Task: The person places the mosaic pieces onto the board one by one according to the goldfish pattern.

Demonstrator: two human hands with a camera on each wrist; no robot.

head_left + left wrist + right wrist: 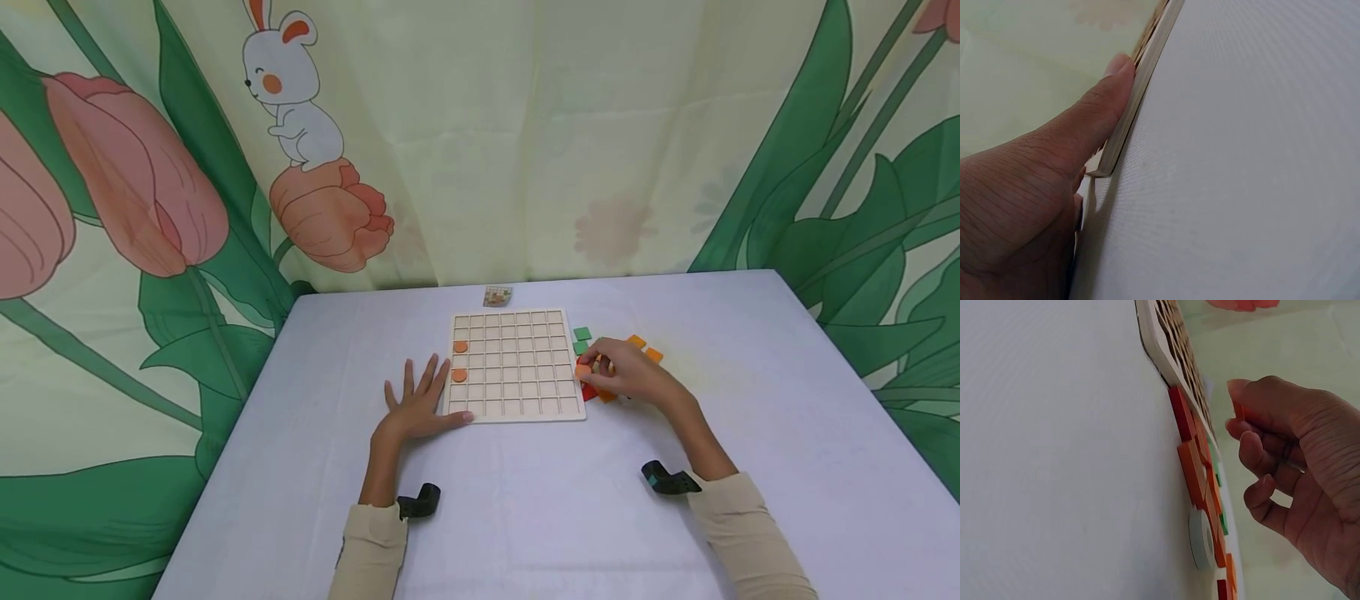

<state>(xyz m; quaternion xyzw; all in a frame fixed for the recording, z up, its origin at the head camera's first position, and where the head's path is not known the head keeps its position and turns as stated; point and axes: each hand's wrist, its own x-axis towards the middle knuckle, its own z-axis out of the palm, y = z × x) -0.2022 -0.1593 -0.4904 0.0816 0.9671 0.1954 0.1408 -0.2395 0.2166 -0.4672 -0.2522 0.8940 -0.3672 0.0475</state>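
Observation:
A light wooden board (517,365) with a grid of square recesses lies on the table. Two orange discs (460,347) sit in its leftmost column, one recess between them. My left hand (415,408) is spread flat at the board's lower left corner; in the left wrist view its thumb (1107,94) rests along the board's edge. Thumb and index finger of my right hand (630,369) pinch an orange piece (1239,411), raised by the board's right edge. Below that hand lie red, orange and green tiles (1192,469), partly hidden by it in the head view.
A white ring-shaped piece (1201,540) lies among the tiles. Two green tiles (582,333) lie right beside the board, and orange tiles (654,355) lie farther right. Behind the board is a small patterned item (497,296). A printed curtain (480,167) hangs behind the white-covered table (525,508).

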